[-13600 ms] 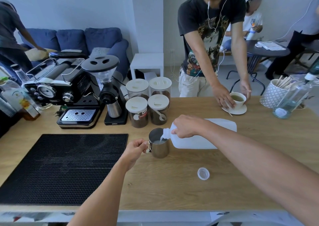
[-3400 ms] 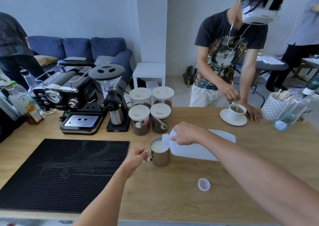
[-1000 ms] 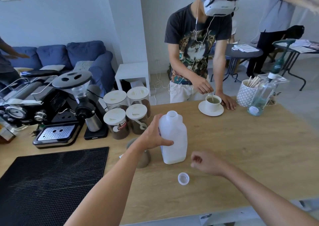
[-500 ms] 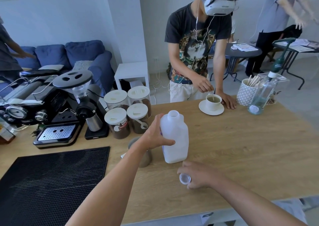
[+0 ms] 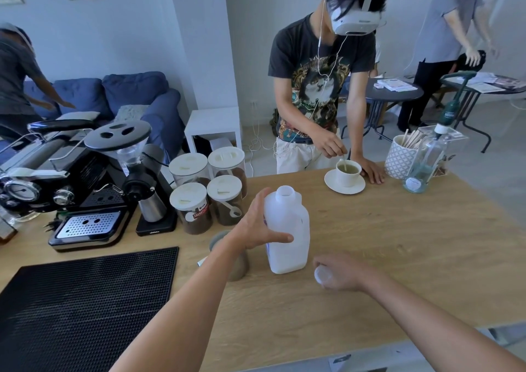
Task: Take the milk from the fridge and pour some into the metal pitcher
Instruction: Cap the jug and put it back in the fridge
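The left hand point(image 5: 257, 223) is gripping the uncapped milk jug point(image 5: 289, 229) mid-frame, the right hand point(image 5: 341, 272) holding its cap point(image 5: 320, 274); careless capping risks tipping it.

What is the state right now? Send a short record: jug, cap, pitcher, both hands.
milk jug: upright on the table, mouth uncapped
cap: held in the right hand, to the right of the jug's base
metal pitcher: stands left of the jug, mostly hidden behind the left forearm; fill level not visible
left hand: grips the jug's upper body, thumb across its front
pouring: none under way
likely next: cap goes onto the jug
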Demonstrator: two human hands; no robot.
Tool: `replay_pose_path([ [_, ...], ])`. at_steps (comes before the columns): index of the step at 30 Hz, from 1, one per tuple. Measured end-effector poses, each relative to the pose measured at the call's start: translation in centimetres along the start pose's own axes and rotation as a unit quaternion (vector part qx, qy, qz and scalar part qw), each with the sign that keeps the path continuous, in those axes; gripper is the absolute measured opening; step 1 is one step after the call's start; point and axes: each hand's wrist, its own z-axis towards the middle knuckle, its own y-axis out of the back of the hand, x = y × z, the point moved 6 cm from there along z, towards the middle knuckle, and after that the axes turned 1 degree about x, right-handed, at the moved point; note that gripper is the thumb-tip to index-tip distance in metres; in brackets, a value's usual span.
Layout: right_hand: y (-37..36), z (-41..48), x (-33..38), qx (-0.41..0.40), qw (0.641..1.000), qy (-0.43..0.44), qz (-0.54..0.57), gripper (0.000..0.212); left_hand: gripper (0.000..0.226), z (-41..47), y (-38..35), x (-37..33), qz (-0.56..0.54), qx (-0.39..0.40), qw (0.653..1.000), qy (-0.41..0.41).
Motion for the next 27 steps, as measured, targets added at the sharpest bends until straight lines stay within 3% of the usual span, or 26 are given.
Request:
replay_pose_path([
  [2,2.2,-0.3,-0.8,-0.032,0.999,-0.029,0.028,0.008,0.126,0.0,0.1,-0.4,0.012,-0.019,1.0,-0.009],
  [6,7.8,-1.3,-1.0,-0.154,0.985,-0.03,0.07,0.021,0.116,0.3,0.3,-1.1,0.036,-0.029,0.999,-0.02],
  [9,12.9,-1.7,-0.4,-0.252,0.961,-0.029,0.107,0.014,0.109,0.3,0.3,-1.1,0.049,-0.023,0.998,-0.019],
  [14,19.0,-1.9,1.8,-0.348,0.916,-0.034,0.194,0.034,0.107,0.0,0.3,-1.2,0.048,-0.017,0.999,-0.014],
  [20,19.6,0.3,6.2,-0.288,0.921,0.057,0.257,0.032,0.105,-0.2,0.5,-1.5,0.061,-0.01,0.998,-0.014],
  [27,18.0,2.0,7.9,-0.226,0.952,0.098,0.18,0.031,0.104,-0.5,0.7,-1.8,0.07,-0.006,0.997,-0.011],
])
